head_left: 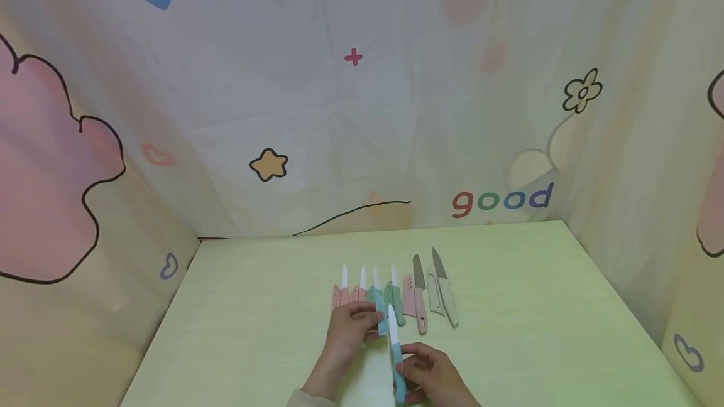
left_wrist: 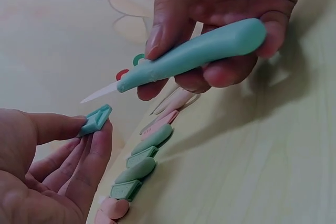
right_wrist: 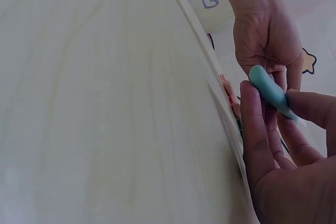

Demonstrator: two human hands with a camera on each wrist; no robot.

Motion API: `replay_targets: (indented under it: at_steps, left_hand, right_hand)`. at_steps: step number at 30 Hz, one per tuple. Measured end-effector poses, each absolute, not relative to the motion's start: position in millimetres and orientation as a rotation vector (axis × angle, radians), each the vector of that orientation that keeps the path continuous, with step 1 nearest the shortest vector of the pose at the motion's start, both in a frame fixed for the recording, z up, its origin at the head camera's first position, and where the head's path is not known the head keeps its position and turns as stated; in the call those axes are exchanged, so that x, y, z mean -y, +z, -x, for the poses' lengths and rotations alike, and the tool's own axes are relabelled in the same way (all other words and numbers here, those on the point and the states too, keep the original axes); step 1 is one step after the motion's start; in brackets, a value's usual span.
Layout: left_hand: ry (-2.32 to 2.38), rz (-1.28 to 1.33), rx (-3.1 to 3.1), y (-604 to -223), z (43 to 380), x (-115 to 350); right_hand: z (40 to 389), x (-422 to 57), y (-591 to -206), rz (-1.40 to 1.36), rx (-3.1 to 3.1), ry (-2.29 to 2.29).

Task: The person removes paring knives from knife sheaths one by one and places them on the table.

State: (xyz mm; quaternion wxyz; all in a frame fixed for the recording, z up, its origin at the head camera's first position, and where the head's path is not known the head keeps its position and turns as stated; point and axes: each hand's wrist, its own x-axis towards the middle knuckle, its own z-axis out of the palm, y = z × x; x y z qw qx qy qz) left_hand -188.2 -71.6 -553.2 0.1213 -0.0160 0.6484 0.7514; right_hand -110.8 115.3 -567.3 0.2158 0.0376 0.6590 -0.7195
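Observation:
My left hand (head_left: 352,330) pinches a small light-blue knife sheath (left_wrist: 95,120) between thumb and fingers, above the table. In my right hand (head_left: 432,372) is a paring knife (head_left: 398,370) with a light-blue handle and a white blade, gripped by the handle. The blade points away from me, bare, its tip close to the sheath but apart from it in the left wrist view. Just beyond the left hand lie small knives with white blades, among them a pink-handled knife (head_left: 344,278) and a green-handled knife (head_left: 396,294), each beside a sheath.
To the right of the row lie a larger pink-handled knife (head_left: 420,297) with a pink sheath (head_left: 409,297), and a cream-handled knife (head_left: 447,294) with a pale sheath (head_left: 434,293). All rest on a pale green table (head_left: 537,306). A printed curtain (head_left: 362,112) stands behind.

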Motion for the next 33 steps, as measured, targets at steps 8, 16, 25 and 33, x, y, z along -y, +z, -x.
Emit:
replay_targets:
  at_steps: [8,16,25,33]
  left_hand:
    - [2.111,0.013,-1.894,-552,179,68]
    - [2.045,-0.026,-1.9,-556,172,63]
    - [1.995,-0.026,-1.898,-558,166,59]
    - [1.995,-0.043,-1.896,-560,163,55]
  right_hand:
    - [113,-120,-560,-0.094,-1.81,-2.043]
    - [116,-125,-560,-0.045,-1.795,-2.101]
    - [118,-126,-559,-0.052,-1.806,-2.142]
    - [121,-127,-556,-0.081,-1.815,-2.169]
